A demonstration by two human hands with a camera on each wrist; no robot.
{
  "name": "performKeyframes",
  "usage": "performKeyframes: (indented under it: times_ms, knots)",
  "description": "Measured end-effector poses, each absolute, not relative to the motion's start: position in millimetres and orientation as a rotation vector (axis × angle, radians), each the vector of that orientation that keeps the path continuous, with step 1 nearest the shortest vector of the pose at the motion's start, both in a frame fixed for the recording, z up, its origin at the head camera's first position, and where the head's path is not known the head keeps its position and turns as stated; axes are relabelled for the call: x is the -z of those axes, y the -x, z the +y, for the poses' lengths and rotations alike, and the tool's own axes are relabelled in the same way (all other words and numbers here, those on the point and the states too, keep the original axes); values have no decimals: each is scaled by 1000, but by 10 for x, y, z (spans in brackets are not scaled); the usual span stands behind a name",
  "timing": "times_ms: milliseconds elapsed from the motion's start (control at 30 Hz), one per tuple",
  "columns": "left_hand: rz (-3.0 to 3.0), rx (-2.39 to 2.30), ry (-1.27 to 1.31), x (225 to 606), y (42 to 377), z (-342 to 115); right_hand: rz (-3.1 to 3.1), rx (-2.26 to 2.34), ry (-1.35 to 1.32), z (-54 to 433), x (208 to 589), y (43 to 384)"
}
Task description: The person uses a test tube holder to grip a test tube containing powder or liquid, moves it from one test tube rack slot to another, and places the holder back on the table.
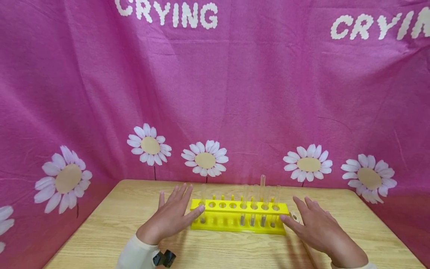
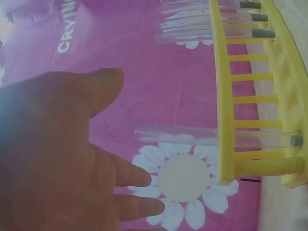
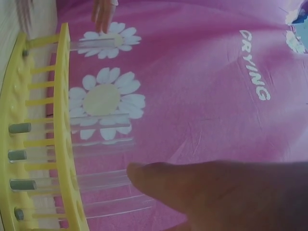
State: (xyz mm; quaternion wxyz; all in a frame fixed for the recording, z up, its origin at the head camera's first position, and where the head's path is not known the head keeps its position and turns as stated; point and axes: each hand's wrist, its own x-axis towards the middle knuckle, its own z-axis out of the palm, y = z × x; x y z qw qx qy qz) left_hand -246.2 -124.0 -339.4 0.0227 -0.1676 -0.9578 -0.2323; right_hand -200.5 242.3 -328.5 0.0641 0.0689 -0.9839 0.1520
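Note:
A yellow test tube rack (image 1: 235, 227) stands on the table between my hands. One clear test tube (image 2: 178, 135) sits in the hole at its left end, and several more tubes (image 3: 103, 180) fill the right part, with dark grey matter at their bottoms. One clear tube (image 1: 263, 181) rises higher than the others. The middle holes hold no tubes. My left hand (image 1: 171, 218) is spread beside the rack's left end, thumb across its corner; whether it touches cannot be told. At the right end hovers my right hand (image 1: 322, 228), fingers extended, holding nothing.
The wooden table (image 1: 228, 250) reaches back to a pink cloth (image 1: 255, 93) printed with daisies and white letters. Yellow pegs (image 1: 223, 198) line the rack's rear. A small pale object (image 1: 294, 216) lies right of the rack. A black device (image 1: 164, 257) is at my left wrist.

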Motion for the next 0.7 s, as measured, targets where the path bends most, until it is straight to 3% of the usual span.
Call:
performKeyframes:
  times_ms: [700]
  knots:
    - [-3007,1001,630,3638,2702,-1349,-3125,-582,-175,2585,3346,2162]
